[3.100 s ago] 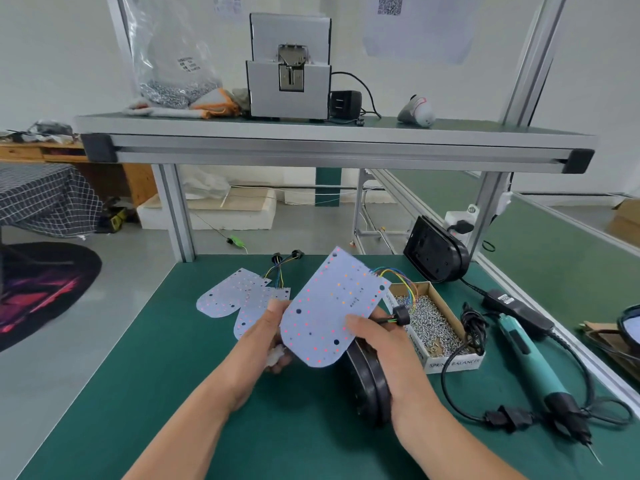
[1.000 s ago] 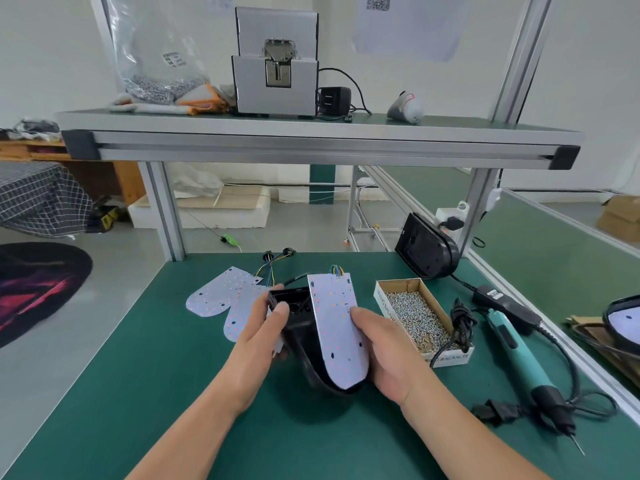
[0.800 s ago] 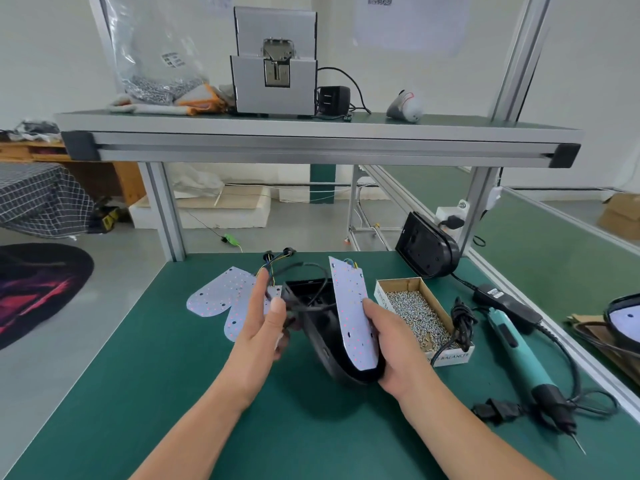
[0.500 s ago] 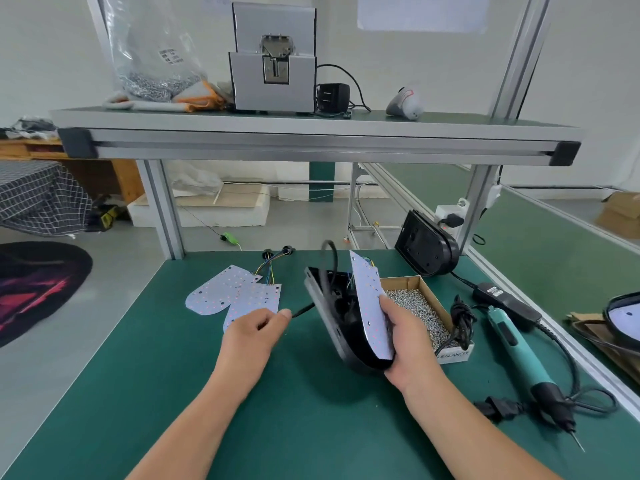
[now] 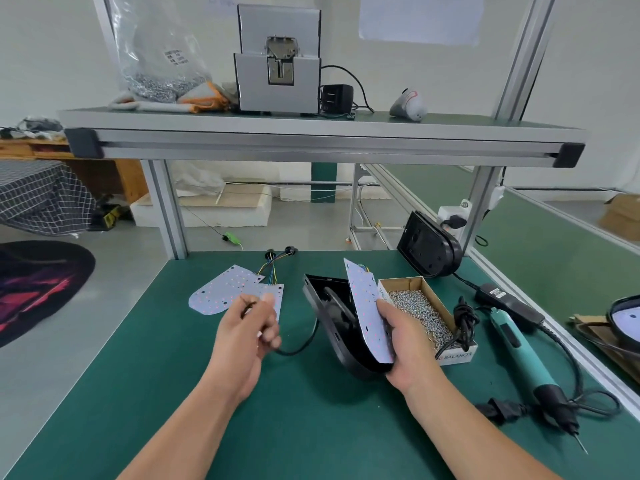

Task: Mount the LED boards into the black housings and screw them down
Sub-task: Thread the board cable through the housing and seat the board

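**Two hands, one lamp shell**

The right hand [image 5: 405, 344] has its grip closed on a black housing [image 5: 332, 327] and a white LED board [image 5: 367, 313], both tipped up on edge above the green bench [image 5: 311, 427]. The left hand [image 5: 246, 337] pinches a thin black cable [image 5: 298, 348] that runs to the housing. Two more LED boards [image 5: 225, 289] lie flat behind it. A box of screws [image 5: 422, 313] sits just beside the right hand, with a teal screwdriver [image 5: 519, 351] further right.

Your right hand [image 5: 407, 344] grips the black housing [image 5: 337, 327] and the LED board [image 5: 367, 311] together, both tilted on edge over the green bench [image 5: 311, 427]. Your left hand [image 5: 247, 336] pinches the black cable [image 5: 298, 348] trailing from the housing. Beside your right hand sits the box of screws [image 5: 420, 311].
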The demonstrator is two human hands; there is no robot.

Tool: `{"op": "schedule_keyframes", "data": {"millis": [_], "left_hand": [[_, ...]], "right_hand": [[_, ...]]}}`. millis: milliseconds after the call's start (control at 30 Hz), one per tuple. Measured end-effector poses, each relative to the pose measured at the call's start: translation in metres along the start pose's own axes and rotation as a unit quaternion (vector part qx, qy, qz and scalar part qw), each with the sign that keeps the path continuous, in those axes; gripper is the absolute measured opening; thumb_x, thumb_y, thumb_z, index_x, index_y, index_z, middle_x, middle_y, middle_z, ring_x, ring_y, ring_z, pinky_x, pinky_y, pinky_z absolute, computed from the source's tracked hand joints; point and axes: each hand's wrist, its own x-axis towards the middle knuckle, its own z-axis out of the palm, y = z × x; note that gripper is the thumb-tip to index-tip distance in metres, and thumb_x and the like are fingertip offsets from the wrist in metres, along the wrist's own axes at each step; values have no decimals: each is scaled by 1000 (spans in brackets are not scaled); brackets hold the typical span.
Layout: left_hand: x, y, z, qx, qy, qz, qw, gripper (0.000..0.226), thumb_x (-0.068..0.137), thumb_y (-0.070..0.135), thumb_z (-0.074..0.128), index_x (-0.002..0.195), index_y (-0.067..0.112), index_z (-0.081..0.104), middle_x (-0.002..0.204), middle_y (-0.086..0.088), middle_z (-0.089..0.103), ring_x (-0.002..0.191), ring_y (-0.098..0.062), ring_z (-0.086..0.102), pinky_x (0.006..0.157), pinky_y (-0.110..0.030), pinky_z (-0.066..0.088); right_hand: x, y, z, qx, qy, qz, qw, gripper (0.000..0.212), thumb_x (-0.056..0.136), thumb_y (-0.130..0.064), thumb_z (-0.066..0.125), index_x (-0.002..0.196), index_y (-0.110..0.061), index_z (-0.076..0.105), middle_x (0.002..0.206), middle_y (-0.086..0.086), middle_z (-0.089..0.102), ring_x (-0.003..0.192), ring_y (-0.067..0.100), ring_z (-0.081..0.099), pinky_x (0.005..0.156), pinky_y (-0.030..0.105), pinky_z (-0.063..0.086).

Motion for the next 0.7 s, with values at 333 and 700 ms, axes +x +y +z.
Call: {"op": "schedule_keyframes", "data": {"millis": [333,700], "left_hand": [[-13,-15,24,290,-127,26,948,37,95,14,67,104,49,68,106,15,75,45,-9,45,44,-20,38],[-6,-9,7,382,36,77,920,60,92,68,61,73,15,40,59,10,31,57,-14,27,59,-35,24]], "right_hand": [[-15,-3,7,11,-124,11,992,25,94,-30,66,97,-11,81,88,10,72,73,27,69,69,34,52],[-13,-8,4,100,-122,-3,987,35,90,-30,68,114,-7,80,114,17,74,99,33,72,104,48,51]]}}
